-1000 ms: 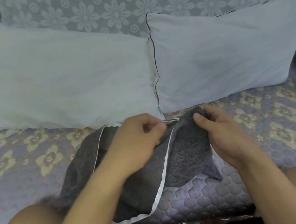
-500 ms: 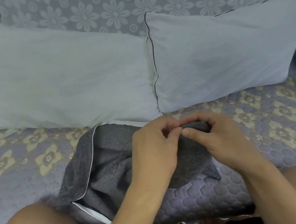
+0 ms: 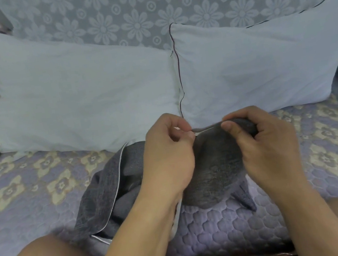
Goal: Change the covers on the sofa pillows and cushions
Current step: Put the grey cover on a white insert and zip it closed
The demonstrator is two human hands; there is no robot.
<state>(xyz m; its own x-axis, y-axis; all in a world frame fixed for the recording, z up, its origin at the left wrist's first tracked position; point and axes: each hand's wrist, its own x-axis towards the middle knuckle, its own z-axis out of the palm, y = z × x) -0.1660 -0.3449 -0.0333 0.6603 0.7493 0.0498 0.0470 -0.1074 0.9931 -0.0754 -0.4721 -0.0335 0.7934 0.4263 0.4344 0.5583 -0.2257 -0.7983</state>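
Between both hands, the grey cover [image 3: 213, 165] has its top edge pinched by curled fingers [image 3: 183, 135].

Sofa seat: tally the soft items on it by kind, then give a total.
White pillows: 2, left pillow and right pillow, leaning side by side on the backrest.
Grey covers: 1, the grey cover with pale edging, pinched by the left hand and right hand.
Total: 3

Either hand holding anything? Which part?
Both hold the grey cover: left hand pinches its white-edged top rim, right hand grips the bunched top corner.
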